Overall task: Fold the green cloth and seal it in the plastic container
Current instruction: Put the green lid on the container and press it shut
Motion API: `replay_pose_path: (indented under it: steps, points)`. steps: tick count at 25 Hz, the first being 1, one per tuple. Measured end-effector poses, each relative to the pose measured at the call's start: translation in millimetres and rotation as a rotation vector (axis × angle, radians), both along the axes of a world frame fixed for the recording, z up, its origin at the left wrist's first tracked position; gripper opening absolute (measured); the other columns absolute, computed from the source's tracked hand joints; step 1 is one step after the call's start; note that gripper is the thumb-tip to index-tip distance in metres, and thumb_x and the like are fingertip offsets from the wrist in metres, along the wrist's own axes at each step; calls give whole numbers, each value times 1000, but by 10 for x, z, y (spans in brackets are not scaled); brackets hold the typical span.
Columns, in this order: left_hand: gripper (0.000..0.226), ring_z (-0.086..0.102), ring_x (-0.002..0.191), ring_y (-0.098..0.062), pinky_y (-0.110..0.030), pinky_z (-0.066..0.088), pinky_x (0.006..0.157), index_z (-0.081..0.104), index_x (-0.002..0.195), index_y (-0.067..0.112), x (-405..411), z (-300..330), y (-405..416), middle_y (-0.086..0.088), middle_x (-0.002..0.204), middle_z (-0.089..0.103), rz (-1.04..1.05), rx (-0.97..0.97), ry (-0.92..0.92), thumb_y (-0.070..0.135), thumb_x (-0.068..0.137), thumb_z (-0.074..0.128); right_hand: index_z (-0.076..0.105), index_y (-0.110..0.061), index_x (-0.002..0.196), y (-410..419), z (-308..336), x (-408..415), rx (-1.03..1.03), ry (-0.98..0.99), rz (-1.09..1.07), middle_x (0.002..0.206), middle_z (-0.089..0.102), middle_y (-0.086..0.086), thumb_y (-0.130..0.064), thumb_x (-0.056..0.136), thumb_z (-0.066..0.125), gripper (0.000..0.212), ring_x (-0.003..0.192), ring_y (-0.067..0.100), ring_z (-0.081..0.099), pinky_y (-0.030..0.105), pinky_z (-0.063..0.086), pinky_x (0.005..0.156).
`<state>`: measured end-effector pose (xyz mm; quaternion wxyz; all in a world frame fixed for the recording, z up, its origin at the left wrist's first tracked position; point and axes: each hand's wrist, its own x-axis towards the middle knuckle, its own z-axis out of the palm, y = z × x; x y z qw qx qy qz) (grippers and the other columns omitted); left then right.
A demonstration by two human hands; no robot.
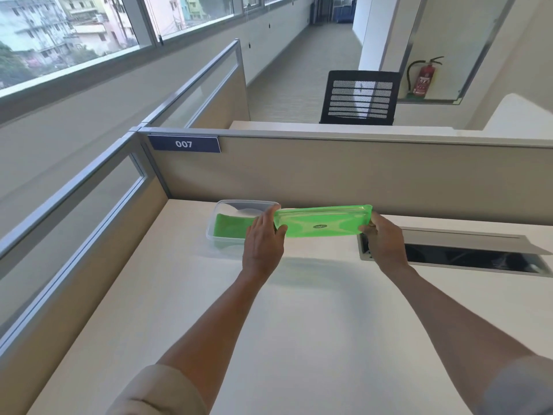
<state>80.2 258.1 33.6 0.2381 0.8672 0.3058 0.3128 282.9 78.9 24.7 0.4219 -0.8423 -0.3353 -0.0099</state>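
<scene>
both hands hold a translucent green lid (321, 220) above the white desk (299, 324), one at each short end. the left hand (263, 235) grips the lid's left end, fingers curled over its far edge and thumb against the near edge. the right hand (384, 238) clasps the right end the same way, thumb on the near side. the lid hangs roughly level, lifted clear of the desk — its left end reaches over the right part of the clear plastic container (221, 232).

the container sits on the far part of the desk, close to the beige partition (359, 172). the green cloth (232, 225) lies flat inside it, on the bottom; how it is folded cannot be told from here. the container is open on top, the lid not seated on its rim.

to the right, just beyond the right hand, a grey cable flap (460, 235) stands open over a dark slot in the desk. a blue tag reading 007 (185, 144) hangs on the partition's top left corner — behind it stands a black mesh chair (360, 98).
</scene>
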Motion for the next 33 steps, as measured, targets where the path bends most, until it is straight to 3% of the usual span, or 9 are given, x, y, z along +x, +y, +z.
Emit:
replay_pose_path:
  steps: [2,5,7,9,14,19,25,33]
  points:
    - [58,52,120,-27,-40,44,96,37,144,21,-44,56,79,-2,139,55,17,-113,-33,15,91,61,58,-5,88,110,12,-64,-13,53,29,72,60,13,-5,89,59,2,71,36,52,40,44,64]
    - [70,53,122,-31,-43,48,95,26,149,24,-152,54,257,-6,142,53,59,-211,-87,11,89,62,50,-8,82,329,2,-178,-16,124,73,70,60,12,-12,91,58,13,72,38,57,44,48,65]
    - [69,57,116,-31,-40,49,91,28,147,26,-247,41,396,-6,136,56,94,-249,-120,10,89,62,55,-14,90,502,4,-282,-3,141,90,68,63,5,-20,89,61,8,69,32,63,43,50,66]
    - [62,59,109,-31,-35,46,85,32,143,26,-344,22,528,-7,128,61,142,-255,-110,11,89,60,58,-17,105,675,7,-402,40,197,91,66,65,4,-21,88,64,18,65,29,65,42,53,66]
    - [57,56,112,-33,-40,46,89,35,146,19,-546,-110,981,-11,125,60,199,-199,30,23,93,56,55,-23,117,1117,-30,-689,33,296,139,71,66,5,-22,87,63,31,64,26,65,43,56,65]
    - [62,54,116,-37,-42,44,93,30,151,13,-629,-211,1384,-19,125,58,230,-203,190,33,97,53,55,-17,120,1570,-112,-878,-33,331,118,83,66,5,-29,86,65,37,74,30,65,43,55,71]
    - [68,55,115,-39,-49,45,91,25,151,13,-519,-364,1752,-17,124,61,231,-125,440,48,96,47,57,-10,112,1952,-270,-944,-127,269,24,91,62,4,-23,89,62,27,89,30,60,33,43,71]
    - [68,57,112,-42,-45,47,84,26,150,10,-488,-510,1810,-20,126,58,206,-167,475,48,97,45,56,0,112,2104,-428,-981,-327,189,-47,113,52,16,-29,94,55,34,99,36,56,38,44,80]
